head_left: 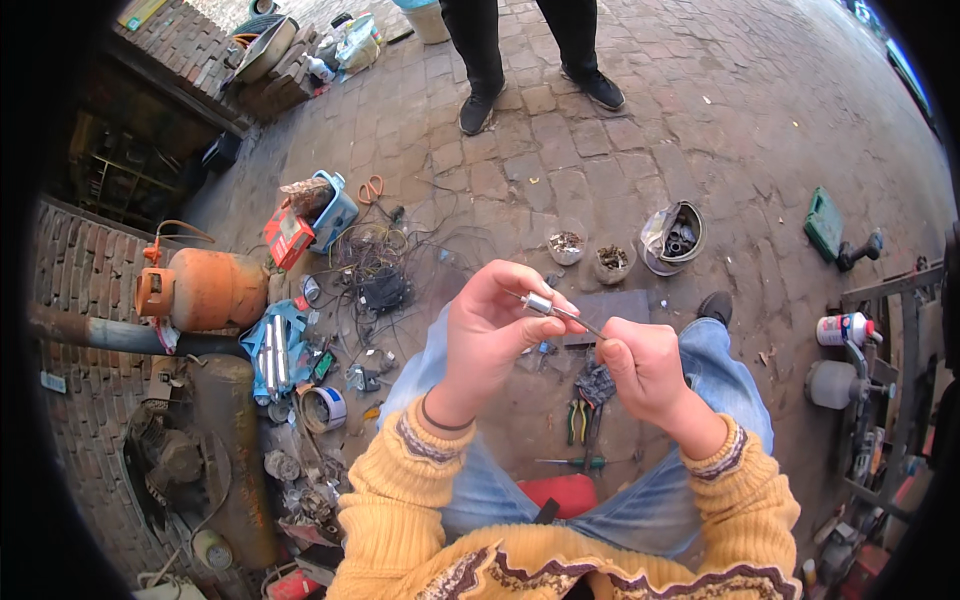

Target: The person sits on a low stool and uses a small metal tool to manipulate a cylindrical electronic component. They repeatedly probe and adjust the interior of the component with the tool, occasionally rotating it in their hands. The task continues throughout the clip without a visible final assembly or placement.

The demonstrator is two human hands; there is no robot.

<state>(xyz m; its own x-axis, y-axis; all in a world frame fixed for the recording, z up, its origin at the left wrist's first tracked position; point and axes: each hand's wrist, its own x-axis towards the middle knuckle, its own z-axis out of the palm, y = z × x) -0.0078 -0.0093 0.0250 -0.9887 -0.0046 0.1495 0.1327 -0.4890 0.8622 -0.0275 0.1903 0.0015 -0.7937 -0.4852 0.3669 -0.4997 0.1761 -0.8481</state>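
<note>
Single head-worn fisheye view, looking steeply down, close over the lap, brick paving curving toward the rim

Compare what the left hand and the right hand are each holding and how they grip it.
The left hand pinches a short silver cylinder at its fingertips; the right hand is closed around a thin rod. The cylinder is stubby and shiny, the rod slim and darker. The left hand sits higher, the right lower. The rod's tip meets the cylinder, above the person's lap.
</note>
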